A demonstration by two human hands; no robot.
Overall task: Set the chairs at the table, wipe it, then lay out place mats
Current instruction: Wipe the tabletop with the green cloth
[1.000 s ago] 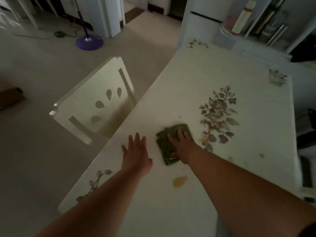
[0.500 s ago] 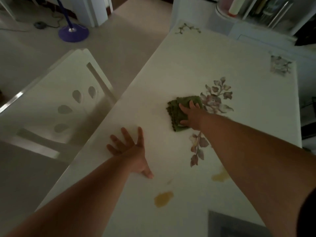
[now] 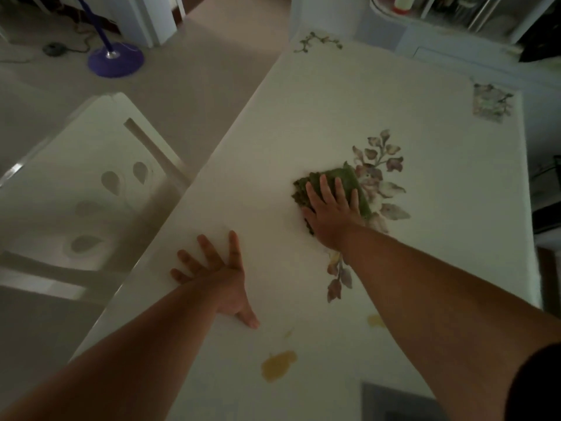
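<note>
A white table [image 3: 349, 110] with printed flower patterns fills the middle of the view. My right hand [image 3: 331, 211] presses flat on a folded green cloth [image 3: 340, 177] at the table's centre, beside the large flower print. My left hand [image 3: 218, 278] lies flat on the tabletop with fingers spread, near the left edge. A white chair [image 3: 91, 183] with teardrop cutouts in its back stands tucked against the table's left side. Yellowish stains [image 3: 277, 364] mark the near part of the tabletop. No place mats are visible.
A purple round stand base [image 3: 115, 60] with a pole and a cable sits on the floor at the far left. White cabinets and a shelf with a bottle [image 3: 403, 3] stand beyond the table's far end. A grey flat object [image 3: 394, 402] lies at the near edge.
My right hand has pushed the green cloth farther up the table toward the flower print. My left hand has spread flat. The view has shifted forward over the table.
</note>
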